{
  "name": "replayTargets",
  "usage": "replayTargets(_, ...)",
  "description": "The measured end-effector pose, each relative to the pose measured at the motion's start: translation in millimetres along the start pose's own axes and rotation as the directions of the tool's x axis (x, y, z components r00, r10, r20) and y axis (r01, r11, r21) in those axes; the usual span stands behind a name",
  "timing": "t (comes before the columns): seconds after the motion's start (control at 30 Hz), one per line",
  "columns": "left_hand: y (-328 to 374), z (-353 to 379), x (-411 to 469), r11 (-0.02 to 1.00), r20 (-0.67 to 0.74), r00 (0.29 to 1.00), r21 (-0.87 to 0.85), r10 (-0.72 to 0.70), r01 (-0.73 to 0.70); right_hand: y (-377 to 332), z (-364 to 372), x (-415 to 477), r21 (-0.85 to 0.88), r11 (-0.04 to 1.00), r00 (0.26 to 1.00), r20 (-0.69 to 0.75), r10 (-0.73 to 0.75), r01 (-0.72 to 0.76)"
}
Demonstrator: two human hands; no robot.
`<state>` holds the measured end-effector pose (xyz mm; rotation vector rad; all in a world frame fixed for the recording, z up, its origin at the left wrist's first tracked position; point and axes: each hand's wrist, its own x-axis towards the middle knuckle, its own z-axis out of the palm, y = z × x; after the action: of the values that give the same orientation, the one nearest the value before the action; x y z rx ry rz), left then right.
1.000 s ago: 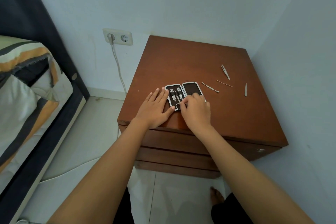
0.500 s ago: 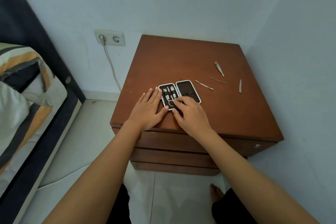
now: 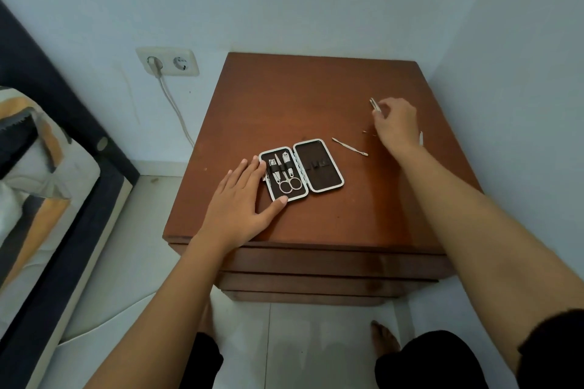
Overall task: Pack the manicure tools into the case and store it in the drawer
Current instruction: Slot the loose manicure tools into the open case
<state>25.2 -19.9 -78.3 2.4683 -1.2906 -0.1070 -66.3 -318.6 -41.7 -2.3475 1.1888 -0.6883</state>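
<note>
The manicure case [image 3: 319,167] lies open on the wooden nightstand [image 3: 303,98], its left half holding small scissors [image 3: 289,184] and two clippers under a strap, its right half bare. My left hand [image 3: 241,199] rests flat against the case's left edge. My right hand [image 3: 395,123] is at the far right, fingertips pinched on the silver tweezers [image 3: 375,104]. A thin metal pusher [image 3: 349,146] lies between case and right hand. A thin pick's tip [image 3: 365,132] and a small file [image 3: 421,138] show partly beside that hand.
The nightstand's drawer fronts [image 3: 309,265] are closed below the top. A wall socket with a plugged cable [image 3: 167,61] is on the left wall. A bed with striped bedding [image 3: 38,174] stands at the left. My feet [image 3: 384,338] are on the tiled floor.
My right hand left the case and reached right and back to the tweezers. The left hand stayed at the case's left edge. The camera view shifted.
</note>
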Motion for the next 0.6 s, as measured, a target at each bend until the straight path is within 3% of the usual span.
replayTargets(0.3, 24.1, 7.2, 7.3, 0.987, -0.076, 0.989, 0.093, -0.125, 0.132, -1.9, 14.4, 17.9, -0.057, 0.996, 0.997, 0.03, 0.066, -0.064)
replayTargets(0.5, 23.2, 8.0, 6.0, 0.988, -0.085, 0.989, 0.086, -0.118, 0.126, -39.0, 6.3, -18.5, 0.306, 0.952, 0.994, 0.088, -0.058, 0.029)
replayTargets(0.6, 23.4, 7.5, 6.0, 0.989, -0.077, 0.99, 0.085, -0.119, 0.125, -57.3, 10.5, -42.5, 0.373, 0.923, 0.979, 0.134, -0.157, 0.097)
